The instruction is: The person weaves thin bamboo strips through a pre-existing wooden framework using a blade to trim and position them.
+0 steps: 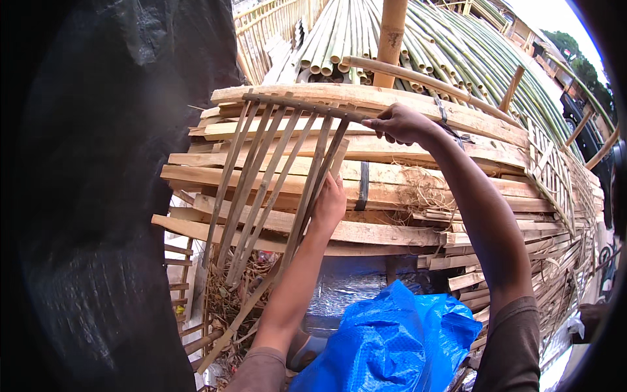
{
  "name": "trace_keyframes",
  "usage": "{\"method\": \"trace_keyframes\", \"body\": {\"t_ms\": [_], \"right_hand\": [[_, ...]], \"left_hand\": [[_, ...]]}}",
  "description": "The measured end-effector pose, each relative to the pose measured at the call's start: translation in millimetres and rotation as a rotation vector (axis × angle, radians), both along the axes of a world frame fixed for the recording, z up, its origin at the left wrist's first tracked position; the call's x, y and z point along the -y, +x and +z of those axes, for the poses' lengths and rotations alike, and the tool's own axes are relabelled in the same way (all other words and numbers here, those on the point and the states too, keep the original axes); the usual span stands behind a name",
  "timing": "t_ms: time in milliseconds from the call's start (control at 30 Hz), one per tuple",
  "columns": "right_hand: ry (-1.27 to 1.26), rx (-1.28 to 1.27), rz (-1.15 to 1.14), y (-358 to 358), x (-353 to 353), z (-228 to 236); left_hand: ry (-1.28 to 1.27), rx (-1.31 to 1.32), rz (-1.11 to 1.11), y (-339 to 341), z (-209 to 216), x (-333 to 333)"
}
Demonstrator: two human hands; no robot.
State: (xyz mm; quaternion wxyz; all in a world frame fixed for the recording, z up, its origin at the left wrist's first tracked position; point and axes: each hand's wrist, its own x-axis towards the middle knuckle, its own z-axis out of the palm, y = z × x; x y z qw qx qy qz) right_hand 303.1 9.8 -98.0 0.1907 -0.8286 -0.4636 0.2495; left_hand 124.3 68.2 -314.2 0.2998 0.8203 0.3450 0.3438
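Note:
A rack of thin wooden or bamboo slats (264, 176) hangs from a dark crossbar (297, 103), leaning over stacked timber. My right hand (400, 124) is closed around the crossbar's right end. Lower down, my left hand (328, 204) is closed at the rightmost slats, its fingers partly hidden behind the wrist. A short pale slat (339, 158) sticks up out of this hand, next to the dark end slat. The slats' lower ends hang apart, in front of the timber ends and some dry litter.
Rough-sawn beams (418, 171) lie stacked ahead, bound with black straps (363, 186). Behind them are a bamboo post (390, 42) and many green bamboo poles (483, 72). Black sheeting (117, 196) hangs at left. A blue plastic sheet (385, 340) lies close in front of me.

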Motion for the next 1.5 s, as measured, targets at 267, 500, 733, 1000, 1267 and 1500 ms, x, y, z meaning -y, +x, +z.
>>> {"method": "trace_keyframes", "body": {"t_ms": [267, 500, 733, 1000, 1267, 1500], "right_hand": [[0.228, -0.047, -0.077, 24, -21, -102], [0.222, 0.022, -0.095, 20, -19, -114], [0.243, 0.319, -0.107, 8, -14, -106], [0.399, 0.339, -0.081, 19, 3, -136], [0.603, 0.413, -0.055, 22, 9, -165], [0.693, 0.436, 0.054, 17, 0, -168]], "left_hand": [[-0.098, -0.178, -0.044, 3, 20, 4], [-0.615, -0.053, -0.261, 0, 19, -10], [-1.038, 0.204, -0.261, 8, 50, 12], [-1.016, 0.282, -0.269, 15, 28, 10], [-1.061, 0.219, -0.246, 16, 33, 6], [-1.063, 0.218, -0.256, 15, 34, 6]]}}
